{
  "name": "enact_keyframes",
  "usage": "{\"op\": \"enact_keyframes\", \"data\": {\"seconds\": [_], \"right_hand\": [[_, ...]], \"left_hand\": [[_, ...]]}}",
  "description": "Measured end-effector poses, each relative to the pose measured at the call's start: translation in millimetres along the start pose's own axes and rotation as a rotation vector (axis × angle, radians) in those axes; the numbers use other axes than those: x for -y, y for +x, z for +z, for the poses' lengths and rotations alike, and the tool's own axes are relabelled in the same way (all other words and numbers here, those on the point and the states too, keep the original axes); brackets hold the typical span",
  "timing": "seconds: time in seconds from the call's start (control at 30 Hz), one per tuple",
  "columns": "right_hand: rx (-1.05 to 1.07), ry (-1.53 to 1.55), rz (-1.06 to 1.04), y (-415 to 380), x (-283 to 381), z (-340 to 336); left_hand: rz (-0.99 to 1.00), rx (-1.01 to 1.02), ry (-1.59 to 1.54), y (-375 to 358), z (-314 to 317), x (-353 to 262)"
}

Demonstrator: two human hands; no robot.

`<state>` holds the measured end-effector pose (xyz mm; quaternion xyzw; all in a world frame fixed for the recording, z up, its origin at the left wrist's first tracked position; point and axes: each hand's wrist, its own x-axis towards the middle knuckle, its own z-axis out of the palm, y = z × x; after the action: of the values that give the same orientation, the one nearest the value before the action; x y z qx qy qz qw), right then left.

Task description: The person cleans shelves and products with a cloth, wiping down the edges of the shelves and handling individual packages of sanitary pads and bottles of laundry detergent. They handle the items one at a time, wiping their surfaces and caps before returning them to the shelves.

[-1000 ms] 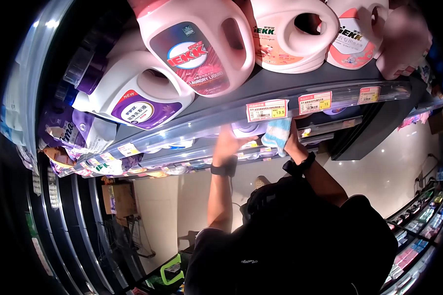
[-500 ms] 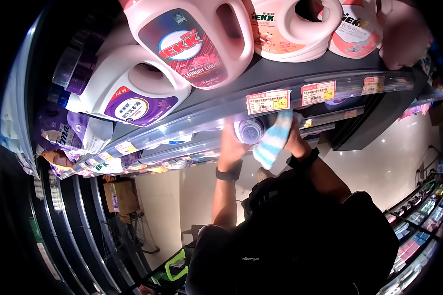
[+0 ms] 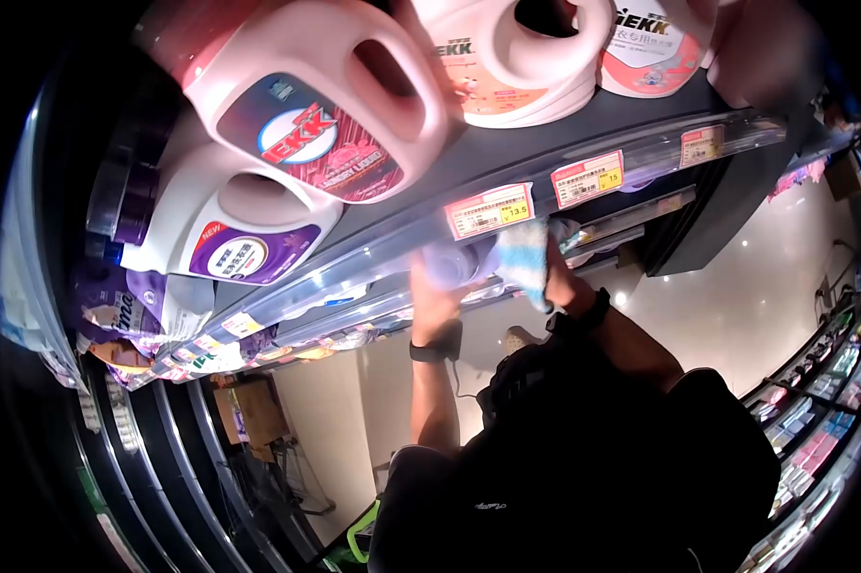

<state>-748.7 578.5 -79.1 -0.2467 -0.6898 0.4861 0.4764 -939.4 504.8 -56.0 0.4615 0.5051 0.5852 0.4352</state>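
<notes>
Below the shelf's price strip, my left hand grips a pale purple bottle from its left side. The bottle is smeared by motion, and its lower part is hidden. On the other side, my right hand is closed on a blue-and-white striped cloth, which lies against or close beside the bottle. Contact between cloth and bottle is hard to make out. A dark band circles each wrist. Fingertips on both hands are partly hidden.
Pink laundry liquid jugs and a white jug with a purple label stand on the shelf above. Its clear front edge carries price tags. Another product rack stands at right. A cardboard box sits lower left.
The view has shifted, with the shelf goods moving left and down. The bottle's cap, clear before, is now blurred. The cloth has drawn up closer under the price tag, still in my right hand.
</notes>
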Motion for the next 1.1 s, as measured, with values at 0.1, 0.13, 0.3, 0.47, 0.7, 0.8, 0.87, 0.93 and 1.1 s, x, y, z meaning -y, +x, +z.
{"op": "enact_keyframes", "data": {"seconds": [0.1,0.13,0.3,0.47,0.7,0.8,0.87,0.93,1.1], "right_hand": [[0.049,-0.402,-0.349,18.3,56.5,3.7],[0.053,-0.467,-0.371,17.5,48.5,6.3],[-0.149,-0.121,-0.11,-5.2,-26.1,-0.9],[0.197,1.243,0.393,-41.8,-139.4,-28.7],[0.009,0.472,0.114,-6.9,-18.4,5.5],[-0.038,-0.407,-0.333,16.5,36.3,-1.0],[-0.082,-0.446,-0.413,21.0,40.2,-1.7],[-0.168,-0.296,-0.353,21.2,36.7,0.5],[-0.265,0.775,0.429,-23.8,-115.1,3.2]], "left_hand": [[-0.001,0.039,0.124,2.8,-11.5,7.6],[-0.002,0.031,0.095,2.0,-7.5,1.0],[0.048,0.019,0.137,5.9,5.0,-5.2],[-0.017,0.001,0.122,9.1,15.4,-25.9],[-0.034,-0.045,0.158,13.2,9.7,-12.4],[-0.093,-0.009,0.145,12.7,11.8,-24.3],[-0.042,-0.004,0.164,14.7,8.1,-14.7],[-0.04,0.006,0.171,17.2,9.6,-17.0],[-0.014,-0.027,0.193,21.6,16.2,-23.7]]}}
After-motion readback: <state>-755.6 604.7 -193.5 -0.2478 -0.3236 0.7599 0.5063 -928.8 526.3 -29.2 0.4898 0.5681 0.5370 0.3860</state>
